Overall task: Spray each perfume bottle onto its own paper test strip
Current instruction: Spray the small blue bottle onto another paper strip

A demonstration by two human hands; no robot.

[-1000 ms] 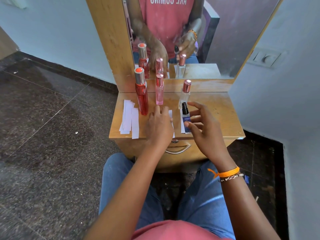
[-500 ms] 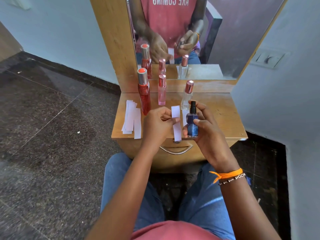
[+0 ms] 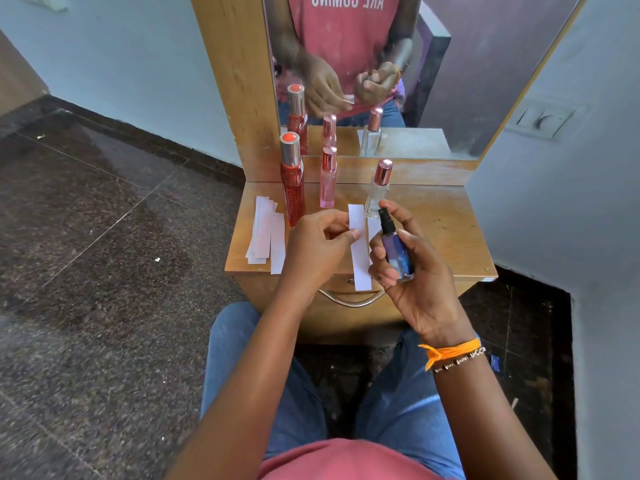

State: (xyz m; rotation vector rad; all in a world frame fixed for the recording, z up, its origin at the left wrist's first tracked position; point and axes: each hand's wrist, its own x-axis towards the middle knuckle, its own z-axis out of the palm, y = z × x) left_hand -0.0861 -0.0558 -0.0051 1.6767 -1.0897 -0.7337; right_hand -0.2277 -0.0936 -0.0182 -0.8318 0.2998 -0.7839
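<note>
My left hand (image 3: 317, 249) pinches a white paper test strip (image 3: 359, 249) and holds it upright above the front of the small wooden table (image 3: 446, 233). My right hand (image 3: 412, 271) grips a small blue perfume bottle (image 3: 396, 252) with a black spray head, just right of the strip, index finger over the nozzle. At the back of the table stand a tall red bottle (image 3: 292, 181), a slim pink bottle (image 3: 328, 178) and a clear bottle with a rose cap (image 3: 377, 188). Another strip (image 3: 373, 228) lies on the table, partly hidden behind the blue bottle.
A stack of several spare white strips (image 3: 265, 237) lies at the table's left edge. A mirror (image 3: 381, 81) behind the bottles reflects them and both hands. A metal drawer handle (image 3: 349, 301) sits under the front edge. A wall switch (image 3: 540, 121) is to the right.
My left hand picked a strip off the table and raised it. My right hand lifted the blue bottle from the table and brought it beside the strip, tilting it slightly.
</note>
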